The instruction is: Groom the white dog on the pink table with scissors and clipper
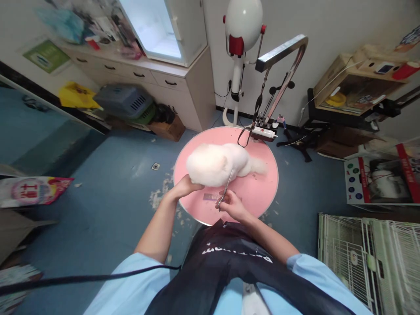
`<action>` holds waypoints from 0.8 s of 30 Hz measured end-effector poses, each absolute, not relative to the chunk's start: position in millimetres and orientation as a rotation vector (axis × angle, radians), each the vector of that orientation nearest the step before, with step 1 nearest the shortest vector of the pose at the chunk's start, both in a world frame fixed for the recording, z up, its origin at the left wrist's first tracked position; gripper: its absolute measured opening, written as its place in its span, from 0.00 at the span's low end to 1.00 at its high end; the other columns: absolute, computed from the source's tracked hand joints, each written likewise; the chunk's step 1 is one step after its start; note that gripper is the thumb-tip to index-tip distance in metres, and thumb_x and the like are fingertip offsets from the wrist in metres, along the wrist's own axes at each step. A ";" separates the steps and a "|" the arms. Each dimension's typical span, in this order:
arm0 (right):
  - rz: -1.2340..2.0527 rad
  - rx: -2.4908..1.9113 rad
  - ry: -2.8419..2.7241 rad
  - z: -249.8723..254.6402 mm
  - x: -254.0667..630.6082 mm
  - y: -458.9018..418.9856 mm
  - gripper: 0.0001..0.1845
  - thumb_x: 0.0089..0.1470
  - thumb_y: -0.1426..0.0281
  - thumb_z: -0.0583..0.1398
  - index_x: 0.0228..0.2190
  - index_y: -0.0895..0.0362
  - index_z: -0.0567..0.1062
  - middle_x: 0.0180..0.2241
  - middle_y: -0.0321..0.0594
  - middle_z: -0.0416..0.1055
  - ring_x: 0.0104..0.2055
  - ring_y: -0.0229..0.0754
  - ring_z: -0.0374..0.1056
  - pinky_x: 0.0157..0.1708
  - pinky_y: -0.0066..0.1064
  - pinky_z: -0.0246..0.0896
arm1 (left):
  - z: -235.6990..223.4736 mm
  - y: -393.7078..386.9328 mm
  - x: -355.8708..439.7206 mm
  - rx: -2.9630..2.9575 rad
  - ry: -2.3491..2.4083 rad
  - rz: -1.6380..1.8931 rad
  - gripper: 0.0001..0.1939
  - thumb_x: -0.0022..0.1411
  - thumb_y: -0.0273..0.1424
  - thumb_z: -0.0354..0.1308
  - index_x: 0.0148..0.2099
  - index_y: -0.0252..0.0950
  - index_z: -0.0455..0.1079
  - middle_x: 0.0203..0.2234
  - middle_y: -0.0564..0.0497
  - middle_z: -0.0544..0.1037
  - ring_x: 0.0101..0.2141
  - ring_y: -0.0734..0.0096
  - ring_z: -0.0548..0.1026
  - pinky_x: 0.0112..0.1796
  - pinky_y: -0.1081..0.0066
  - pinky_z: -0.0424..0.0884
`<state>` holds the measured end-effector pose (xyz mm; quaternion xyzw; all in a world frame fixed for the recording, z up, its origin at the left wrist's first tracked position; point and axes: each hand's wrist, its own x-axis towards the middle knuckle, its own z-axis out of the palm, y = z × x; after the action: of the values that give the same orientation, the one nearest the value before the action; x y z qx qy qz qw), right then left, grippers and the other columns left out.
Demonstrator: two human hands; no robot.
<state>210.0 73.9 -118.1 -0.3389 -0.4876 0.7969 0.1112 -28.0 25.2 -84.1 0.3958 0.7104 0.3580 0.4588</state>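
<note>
The animal (210, 164) is white, round and fluffy. The right hand (233, 205) curls around scissors (226, 189). The left hand (186, 187) touches the animal, how open I can't tell.

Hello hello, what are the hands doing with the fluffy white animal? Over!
Left hand against the fluffy animal. Right hand holding scissors, tips at its side. Animal on pink table. Strap loop hanging beyond, clear of scissors.
</note>
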 end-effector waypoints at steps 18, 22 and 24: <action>1.862 -1.082 -2.218 -94.7 236.5 140.1 0.14 0.46 0.66 0.62 0.34 0.54 0.64 0.30 0.33 0.66 0.30 0.38 0.62 0.30 0.32 0.57 | -86.6 21.9 -31.0 1.014 1.711 0.837 0.30 0.42 0.38 0.65 0.48 0.28 0.75 0.44 0.42 0.81 0.45 0.53 0.78 0.44 0.65 0.77; 1.596 -0.971 -2.579 -82.2 243.7 173.7 0.09 0.48 0.70 0.59 0.30 0.54 0.62 0.28 0.34 0.64 0.29 0.38 0.60 0.29 0.32 0.52 | -89.7 19.7 -33.3 1.025 1.723 0.785 0.29 0.41 0.39 0.66 0.46 0.29 0.76 0.42 0.42 0.82 0.42 0.55 0.78 0.40 0.67 0.77; 1.510 -0.904 -2.728 -76.2 244.7 189.3 0.10 0.49 0.68 0.61 0.29 0.54 0.62 0.28 0.35 0.65 0.29 0.39 0.59 0.29 0.32 0.50 | -88.8 18.7 -33.2 0.999 1.727 0.729 0.28 0.42 0.39 0.66 0.45 0.28 0.75 0.39 0.43 0.82 0.39 0.57 0.79 0.37 0.67 0.77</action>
<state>244.7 189.3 -76.2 -0.2780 -0.8391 0.4646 -0.0522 -33.2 18.7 -88.8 0.4106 0.7102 0.2998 0.4870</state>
